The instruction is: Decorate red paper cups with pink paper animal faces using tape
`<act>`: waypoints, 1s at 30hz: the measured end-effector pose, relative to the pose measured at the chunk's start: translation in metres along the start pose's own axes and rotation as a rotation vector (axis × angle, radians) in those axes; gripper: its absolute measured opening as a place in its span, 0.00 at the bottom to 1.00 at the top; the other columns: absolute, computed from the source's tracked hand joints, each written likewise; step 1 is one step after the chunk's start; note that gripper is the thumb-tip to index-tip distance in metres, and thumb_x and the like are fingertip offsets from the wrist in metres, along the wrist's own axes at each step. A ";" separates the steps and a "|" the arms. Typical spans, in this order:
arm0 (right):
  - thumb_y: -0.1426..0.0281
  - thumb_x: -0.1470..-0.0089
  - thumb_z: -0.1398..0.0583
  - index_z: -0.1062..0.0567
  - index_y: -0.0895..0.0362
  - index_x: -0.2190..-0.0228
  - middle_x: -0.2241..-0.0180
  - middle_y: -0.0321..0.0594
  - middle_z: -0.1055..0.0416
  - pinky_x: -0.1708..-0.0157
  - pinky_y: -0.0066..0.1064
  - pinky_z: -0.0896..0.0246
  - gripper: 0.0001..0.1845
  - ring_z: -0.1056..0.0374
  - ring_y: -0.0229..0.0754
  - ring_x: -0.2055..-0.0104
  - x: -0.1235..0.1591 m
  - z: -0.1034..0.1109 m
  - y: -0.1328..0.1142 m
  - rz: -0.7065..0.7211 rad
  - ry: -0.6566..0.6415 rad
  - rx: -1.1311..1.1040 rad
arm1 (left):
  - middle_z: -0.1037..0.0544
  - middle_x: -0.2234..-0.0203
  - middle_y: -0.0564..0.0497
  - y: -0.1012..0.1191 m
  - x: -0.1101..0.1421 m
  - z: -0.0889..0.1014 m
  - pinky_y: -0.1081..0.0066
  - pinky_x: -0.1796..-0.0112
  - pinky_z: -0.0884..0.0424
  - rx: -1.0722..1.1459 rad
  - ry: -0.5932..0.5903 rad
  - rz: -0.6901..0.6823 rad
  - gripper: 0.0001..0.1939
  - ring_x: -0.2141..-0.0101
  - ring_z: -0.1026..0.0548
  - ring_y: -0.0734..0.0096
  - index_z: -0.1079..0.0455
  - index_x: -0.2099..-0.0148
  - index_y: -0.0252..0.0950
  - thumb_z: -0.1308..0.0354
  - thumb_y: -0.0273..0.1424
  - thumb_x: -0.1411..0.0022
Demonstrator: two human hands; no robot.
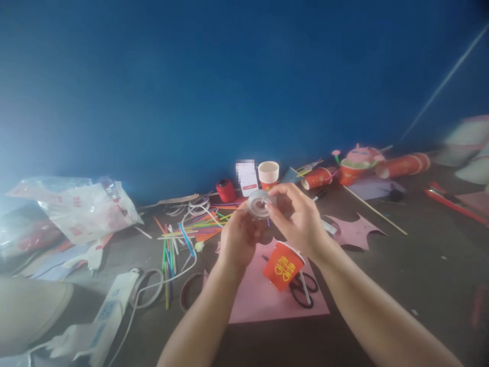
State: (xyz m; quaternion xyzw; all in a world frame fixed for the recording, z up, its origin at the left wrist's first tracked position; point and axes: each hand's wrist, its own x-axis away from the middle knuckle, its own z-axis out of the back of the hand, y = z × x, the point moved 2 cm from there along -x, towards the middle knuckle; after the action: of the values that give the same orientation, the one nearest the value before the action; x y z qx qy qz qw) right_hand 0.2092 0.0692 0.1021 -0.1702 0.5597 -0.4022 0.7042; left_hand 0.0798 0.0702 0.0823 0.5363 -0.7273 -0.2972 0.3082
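A roll of clear tape [256, 208] is held up between my two hands above the table. My left hand [239, 237] grips its left side with the fingers closed. From the right, my right hand [294, 216] pinches the roll's edge with thumb and forefinger. Below them a red paper cup [283, 266] with yellow lettering lies tilted on a sheet of pink paper [255, 300]. Black-handled scissors [303, 290] lie partly under the cup, and a thin white stick shows beside it.
Coloured sticks [171, 250] lie scattered at the left, near a power strip [114, 300] with a white cable. Behind stand a phone [248, 178], stacked paper cups [268, 173] and a red spool [225, 190]. Cut pink paper [353, 232] and a red-handled tool [454, 204] lie right.
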 end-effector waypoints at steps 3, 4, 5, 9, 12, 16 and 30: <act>0.75 0.46 0.43 0.31 0.54 0.64 0.65 0.36 0.30 0.65 0.30 0.38 0.07 0.34 0.37 0.66 -0.003 0.009 -0.002 0.074 -0.074 0.011 | 0.39 0.85 0.58 0.007 0.002 0.005 0.79 0.85 0.52 -0.258 -0.002 -0.163 0.12 0.87 0.47 0.83 0.32 0.64 0.33 0.50 0.36 0.43; 0.76 0.46 0.43 0.30 0.53 0.64 0.64 0.35 0.30 0.64 0.30 0.37 0.08 0.33 0.37 0.64 -0.004 0.011 -0.004 0.101 -0.125 0.007 | 0.40 0.86 0.59 0.010 0.002 0.007 0.79 0.85 0.54 -0.337 0.004 -0.190 0.12 0.87 0.48 0.84 0.31 0.64 0.33 0.48 0.37 0.44; 0.77 0.46 0.44 0.30 0.53 0.65 0.63 0.35 0.30 0.63 0.30 0.37 0.08 0.33 0.37 0.62 -0.004 0.012 -0.006 0.121 -0.174 0.004 | 0.40 0.87 0.59 0.012 0.003 0.008 0.80 0.85 0.54 -0.405 0.008 -0.196 0.12 0.87 0.49 0.85 0.31 0.64 0.33 0.46 0.37 0.45; 0.74 0.46 0.42 0.31 0.53 0.59 0.61 0.37 0.30 0.65 0.30 0.37 0.11 0.33 0.37 0.65 -0.003 0.012 -0.004 0.063 -0.223 0.035 | 0.42 0.88 0.61 0.012 0.000 0.014 0.80 0.85 0.55 -0.418 -0.056 -0.131 0.09 0.87 0.50 0.85 0.33 0.66 0.34 0.41 0.32 0.50; 0.68 0.49 0.39 0.32 0.54 0.59 0.62 0.39 0.30 0.69 0.31 0.37 0.14 0.33 0.38 0.67 -0.003 0.011 0.004 -0.013 -0.225 0.084 | 0.43 0.89 0.61 0.008 -0.003 0.015 0.81 0.84 0.54 -0.293 -0.090 -0.131 0.07 0.87 0.49 0.84 0.35 0.66 0.36 0.43 0.30 0.51; 0.71 0.47 0.41 0.30 0.54 0.64 0.64 0.37 0.30 0.67 0.30 0.38 0.06 0.33 0.38 0.65 -0.003 0.010 0.008 0.008 -0.283 0.106 | 0.38 0.86 0.59 0.004 -0.004 0.014 0.81 0.85 0.53 -0.285 -0.061 -0.121 0.08 0.86 0.44 0.83 0.36 0.66 0.37 0.42 0.31 0.50; 0.78 0.49 0.41 0.28 0.54 0.66 0.66 0.36 0.33 0.68 0.29 0.40 0.09 0.34 0.36 0.69 0.004 0.013 -0.008 0.064 -0.378 0.303 | 0.25 0.71 0.52 0.002 -0.004 0.014 0.80 0.83 0.39 -0.505 -0.040 -0.182 0.06 0.81 0.31 0.81 0.31 0.69 0.34 0.41 0.27 0.54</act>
State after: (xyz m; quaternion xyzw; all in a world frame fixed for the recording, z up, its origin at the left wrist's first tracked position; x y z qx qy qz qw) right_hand 0.2179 0.0585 0.1096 -0.1172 0.3562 -0.4201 0.8264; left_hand 0.0691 0.0757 0.0748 0.4998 -0.5847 -0.5063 0.3899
